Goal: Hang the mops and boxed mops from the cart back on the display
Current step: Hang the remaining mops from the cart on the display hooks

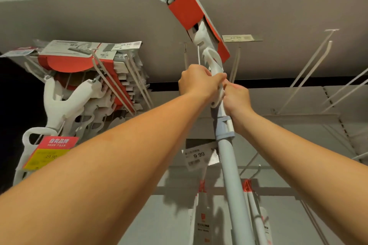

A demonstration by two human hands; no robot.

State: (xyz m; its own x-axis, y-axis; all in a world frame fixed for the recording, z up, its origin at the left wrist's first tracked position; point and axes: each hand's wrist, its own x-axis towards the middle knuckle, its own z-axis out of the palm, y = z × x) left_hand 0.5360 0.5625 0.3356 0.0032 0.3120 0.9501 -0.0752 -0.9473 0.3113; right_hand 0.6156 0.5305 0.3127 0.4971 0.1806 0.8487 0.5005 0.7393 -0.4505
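Note:
I am looking up at the display. A mop with a pale grey-blue handle and a white plastic neck is raised overhead; its head sits in a red cardboard sleeve with a clear plastic bag on top. My left hand grips the white neck from the left. My right hand grips it just below, from the right. A thin metal display hook pokes out just above my left hand, beside the mop's neck.
At the left, several identical mops in red and white sleeves hang on a pair of hooks, with a red and yellow price tag. Bare white hooks jut out at the right. Lower down hang more mops and a price label.

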